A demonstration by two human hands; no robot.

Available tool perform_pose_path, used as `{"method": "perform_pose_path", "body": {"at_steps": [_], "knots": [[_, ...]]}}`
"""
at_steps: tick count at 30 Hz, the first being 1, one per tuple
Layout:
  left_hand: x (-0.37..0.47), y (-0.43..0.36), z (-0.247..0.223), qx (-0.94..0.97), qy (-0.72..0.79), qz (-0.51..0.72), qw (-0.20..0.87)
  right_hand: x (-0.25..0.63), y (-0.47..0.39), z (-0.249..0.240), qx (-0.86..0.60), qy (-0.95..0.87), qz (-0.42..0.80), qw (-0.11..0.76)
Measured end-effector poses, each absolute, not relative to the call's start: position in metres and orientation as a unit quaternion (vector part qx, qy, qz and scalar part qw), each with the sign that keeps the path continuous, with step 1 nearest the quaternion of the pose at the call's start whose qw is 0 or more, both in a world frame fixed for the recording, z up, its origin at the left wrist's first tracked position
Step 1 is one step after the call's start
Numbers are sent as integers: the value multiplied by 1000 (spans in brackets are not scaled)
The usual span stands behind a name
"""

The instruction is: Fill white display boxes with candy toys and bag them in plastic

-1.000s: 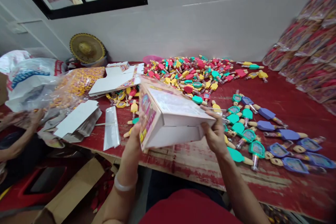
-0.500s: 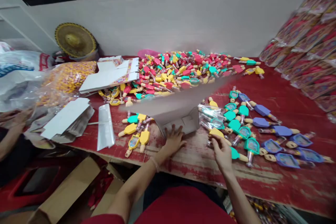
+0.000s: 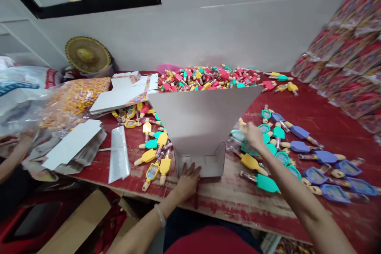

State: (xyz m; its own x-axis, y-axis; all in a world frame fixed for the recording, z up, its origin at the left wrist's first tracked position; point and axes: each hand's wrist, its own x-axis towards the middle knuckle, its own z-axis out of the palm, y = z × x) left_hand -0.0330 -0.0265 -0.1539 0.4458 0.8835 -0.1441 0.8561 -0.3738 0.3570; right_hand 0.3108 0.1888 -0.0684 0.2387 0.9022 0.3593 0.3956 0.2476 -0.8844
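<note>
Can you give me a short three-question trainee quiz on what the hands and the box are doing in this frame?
1. True or false: the left hand rests against the near side of the open cardboard box.
2. The right hand reaches into which items? A) the flat white card sheets B) the wrapped teal toys right of the box C) the straw hat
3. Fill in: the box stands on a ____ table.

Key: 1 true; 2 B; 3 red. Whether the right hand already grips a toy cannot be told.
</note>
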Motion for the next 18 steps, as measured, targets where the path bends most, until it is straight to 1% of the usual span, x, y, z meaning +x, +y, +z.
{"method": "perform_pose_path", "body": {"at_steps": [3,4,5,6,8,9,10,11,12,13,15,16,18], "knots": [[-26,-1,-150,831,522,16,192,362,203,-27,-642,-465,152,590],[-22,11,-148,830,525,15,189,378,205,-16,-664,-440,127,590],[-18,22,-146,829,527,19,186,390,207,-8,-692,-436,113,564],[-14,32,-144,829,528,26,184,399,206,-3,-723,-446,108,517],[-6,43,-141,828,525,44,189,401,198,-4,-769,-490,123,391],[-4,44,-139,828,522,55,196,395,191,-11,-782,-513,121,333],[-4,43,-137,828,516,75,207,386,182,-20,-784,-537,103,293],[-7,41,-134,824,511,108,220,375,171,-32,-773,-567,74,275],[-15,38,-130,814,512,155,227,363,158,-46,-754,-598,22,272],[-29,36,-125,790,532,215,219,351,144,-60,-702,-657,-8,273],[-75,34,-109,692,625,325,156,332,114,-88,-605,-731,-52,312],[-108,33,-98,622,690,354,106,325,99,-101,-567,-753,-59,330],[-186,29,-72,508,783,356,30,319,71,-122,-534,-769,-62,346]]}}
